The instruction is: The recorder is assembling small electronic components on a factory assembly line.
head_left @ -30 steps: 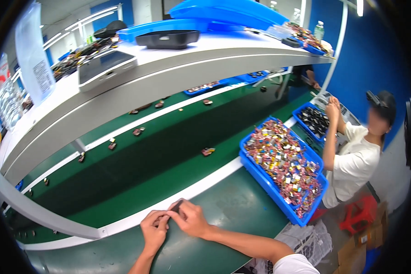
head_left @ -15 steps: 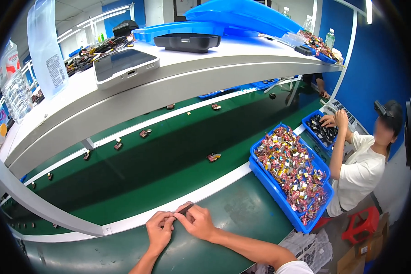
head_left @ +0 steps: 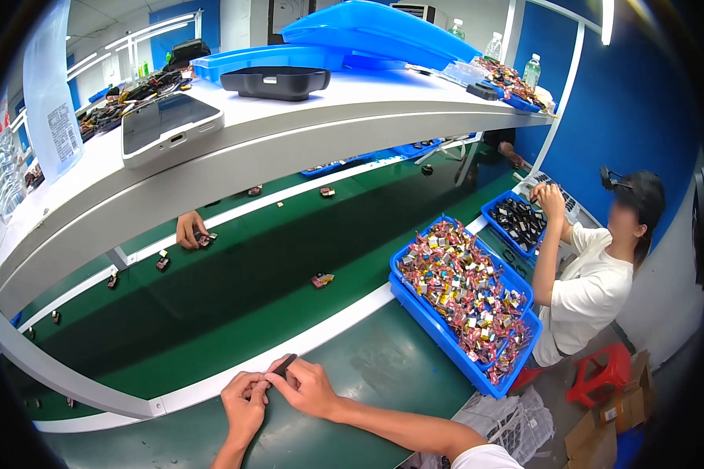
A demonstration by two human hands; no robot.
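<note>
**Two hands on one small dark part at the near edge of the bench**

Where the green bench top [head_left: 383,367] meets its white edge strip [head_left: 289,348], the person's two hands come together over a small dark flat piece [head_left: 285,364]. The left hand [head_left: 244,402] is curled, its fingertips pinching the lower end of the piece; the right hand [head_left: 309,387] grips the same piece from the other side between thumb and fingers, so both hands are closed on it. The piece tilts up and away from the hands, just above the white strip.

To the right, a long blue tray [head_left: 446,340] lies on the bench, heaped with small colourful wrapped parts [head_left: 461,285]. Beyond the strip runs the dark green conveyor belt [head_left: 235,289], with one small part [head_left: 321,279] lying alone in the middle and a few more scattered along its far side.

Across the belt, another person's hand [head_left: 189,230] reaches out from under the shelf and touches a small part. At the right, a seated co-worker in a white shirt [head_left: 590,289] and dark cap reaches into a second blue tray of dark parts [head_left: 516,223].

Above it all, the curved white shelf [head_left: 289,133] carries a white device [head_left: 168,125], a black tray [head_left: 275,81] and blue lids [head_left: 368,31].
</note>
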